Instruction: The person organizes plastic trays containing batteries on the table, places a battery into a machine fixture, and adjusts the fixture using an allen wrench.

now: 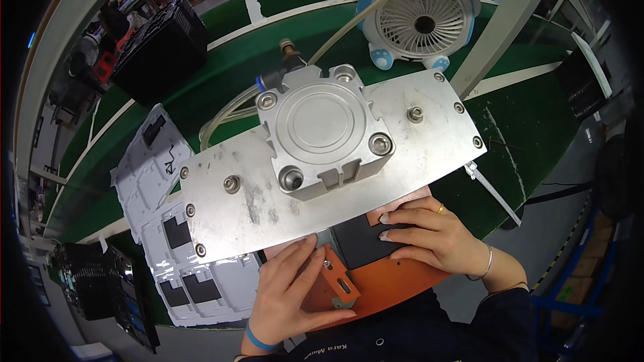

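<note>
A silver metal press plate with a square air cylinder (322, 121) on top spans the middle and hides what lies beneath it. Under its near edge, a flat black panel (362, 243) lies on an orange base (392, 275). My right hand (439, 236) rests at the panel's right side, fingers stretched over its edge and over a copper-coloured piece (384, 211). On the other side my left hand (288, 285) lies beside a slotted orange bracket (340, 276), its thumb and fingers apart around it. The left fingertips reach to the plate's edge.
White plastic trays (201, 265) with black pieces stand at the left. A white fan (424, 20) sits behind the press, near a grey frame post (510, 27). Black stacked trays (161, 50) are at the far left. A white caliper-like tool (493, 191) lies at the right.
</note>
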The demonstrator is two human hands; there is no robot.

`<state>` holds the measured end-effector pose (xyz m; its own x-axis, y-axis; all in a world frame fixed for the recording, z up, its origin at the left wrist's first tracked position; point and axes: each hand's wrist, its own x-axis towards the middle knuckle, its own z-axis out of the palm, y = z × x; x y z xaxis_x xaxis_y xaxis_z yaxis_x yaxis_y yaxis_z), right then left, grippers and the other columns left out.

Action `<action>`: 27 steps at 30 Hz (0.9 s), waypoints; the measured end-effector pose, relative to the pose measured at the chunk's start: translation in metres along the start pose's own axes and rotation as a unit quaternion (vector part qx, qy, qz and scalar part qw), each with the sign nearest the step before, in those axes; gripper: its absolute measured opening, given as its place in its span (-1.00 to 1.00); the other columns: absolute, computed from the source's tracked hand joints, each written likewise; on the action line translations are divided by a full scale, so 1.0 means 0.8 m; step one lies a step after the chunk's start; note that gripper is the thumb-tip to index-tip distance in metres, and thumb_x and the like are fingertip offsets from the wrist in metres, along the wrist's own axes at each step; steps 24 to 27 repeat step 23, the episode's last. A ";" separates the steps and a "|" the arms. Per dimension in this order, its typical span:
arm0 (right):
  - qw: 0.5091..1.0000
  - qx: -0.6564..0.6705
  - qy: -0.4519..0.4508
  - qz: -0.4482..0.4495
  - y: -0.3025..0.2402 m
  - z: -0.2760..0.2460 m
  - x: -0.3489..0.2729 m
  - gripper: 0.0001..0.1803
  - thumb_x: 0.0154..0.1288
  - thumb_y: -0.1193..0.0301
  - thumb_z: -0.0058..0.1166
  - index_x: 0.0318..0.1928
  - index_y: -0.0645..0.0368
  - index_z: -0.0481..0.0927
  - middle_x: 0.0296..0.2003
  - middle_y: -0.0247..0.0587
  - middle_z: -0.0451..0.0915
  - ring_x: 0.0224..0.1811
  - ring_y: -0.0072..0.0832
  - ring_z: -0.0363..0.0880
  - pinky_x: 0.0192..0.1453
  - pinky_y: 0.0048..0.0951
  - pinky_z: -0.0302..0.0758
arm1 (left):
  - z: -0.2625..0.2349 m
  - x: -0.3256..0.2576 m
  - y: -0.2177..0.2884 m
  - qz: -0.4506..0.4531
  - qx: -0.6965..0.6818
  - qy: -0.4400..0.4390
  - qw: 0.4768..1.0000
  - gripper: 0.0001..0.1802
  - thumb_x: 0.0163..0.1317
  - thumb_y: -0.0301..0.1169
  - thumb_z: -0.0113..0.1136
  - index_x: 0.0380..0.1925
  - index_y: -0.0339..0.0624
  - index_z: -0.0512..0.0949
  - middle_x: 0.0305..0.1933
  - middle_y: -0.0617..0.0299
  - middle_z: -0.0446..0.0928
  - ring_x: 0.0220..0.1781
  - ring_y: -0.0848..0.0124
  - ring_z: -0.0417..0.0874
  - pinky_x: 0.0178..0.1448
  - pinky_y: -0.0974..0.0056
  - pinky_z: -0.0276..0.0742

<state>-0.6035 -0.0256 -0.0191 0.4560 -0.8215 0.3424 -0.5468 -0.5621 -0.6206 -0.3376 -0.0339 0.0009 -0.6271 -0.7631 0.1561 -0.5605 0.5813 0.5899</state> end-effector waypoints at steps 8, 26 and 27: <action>1.000 0.004 -0.004 0.005 -0.001 -0.001 0.001 -0.67 -0.03 0.34 0.23 -0.20 0.17 0.59 -0.08 -0.22 0.49 -0.03 -0.27 0.40 0.00 -0.36 0.43 | 0.002 0.000 0.000 -0.019 0.000 0.016 1.000 -0.07 -0.47 0.06 0.48 -0.04 -0.29 0.49 0.09 0.00 0.40 0.13 0.09 0.41 0.17 0.10 0.28; 1.000 0.011 -0.004 0.004 0.001 0.000 -0.001 -0.67 -0.03 0.34 0.23 -0.20 0.17 0.59 -0.07 -0.20 0.48 -0.01 -0.25 0.40 0.02 -0.37 0.42 | 0.012 -0.003 0.001 -0.020 0.035 0.025 0.999 -0.18 -0.25 0.10 0.36 0.02 -0.15 0.48 0.13 -0.06 0.32 0.10 0.08 0.37 0.18 0.06 0.23; 1.000 0.011 -0.004 0.004 0.001 0.000 -0.001 -0.67 -0.03 0.34 0.23 -0.20 0.17 0.59 -0.07 -0.20 0.48 -0.01 -0.25 0.40 0.02 -0.37 0.42 | 0.012 -0.003 0.001 -0.020 0.035 0.025 0.999 -0.18 -0.25 0.10 0.36 0.02 -0.15 0.48 0.13 -0.06 0.32 0.10 0.08 0.37 0.18 0.06 0.23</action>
